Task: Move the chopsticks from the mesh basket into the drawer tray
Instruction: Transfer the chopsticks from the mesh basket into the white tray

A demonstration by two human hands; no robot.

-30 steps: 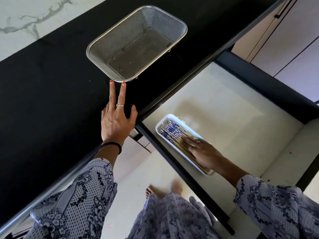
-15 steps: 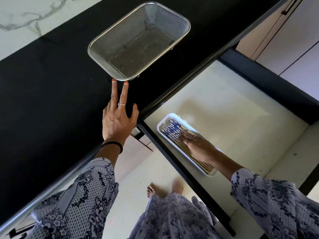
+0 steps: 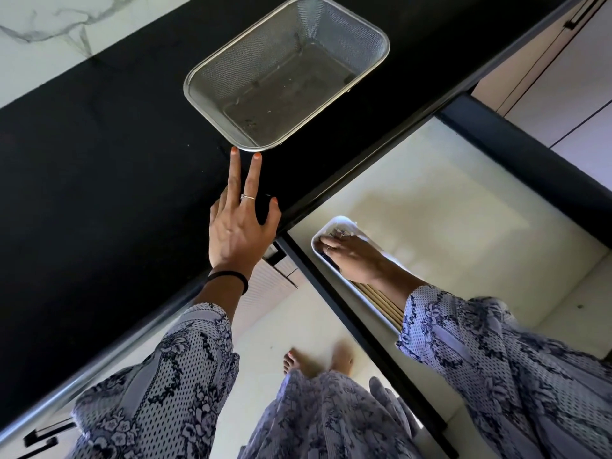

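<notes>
Your left hand [image 3: 236,235] lies flat on the black bench [image 3: 99,180], palm down. Its fingers [image 3: 234,173] are straight and spread; two of them reach forward, and their tips sit just short of the near rim of the basket [image 3: 334,41], one tip almost touching it. The thumb points off to the right. A ring sits on one extended finger, and a dark band circles the wrist.

The basket stands on the bench directly ahead of those fingertips. Its mesh floor shows only a few small specks; no chopsticks lie in it.

Your right hand [image 3: 352,260] reaches down into the open drawer [image 3: 463,226], to the right of and below the left hand. It rests, knuckles up, over the far end of the white tray [image 3: 334,221]. Its fingers [image 3: 329,242] are extended and held close together, pressing down on the chopsticks [image 3: 384,301] near their patterned ends. Whether the thumb curls under anything cannot be told.

The chopsticks lie lengthwise in the tray, beneath and behind the right fingers; their plain wooden shafts emerge between the wrist and the sleeve [image 3: 480,352]. The tray sits against the near-left side of the drawer, just beside its dark front edge.

Patterned sleeves cover both forearms. Bare feet stand on the pale floor [image 3: 265,329] below, between the two arms.
</notes>
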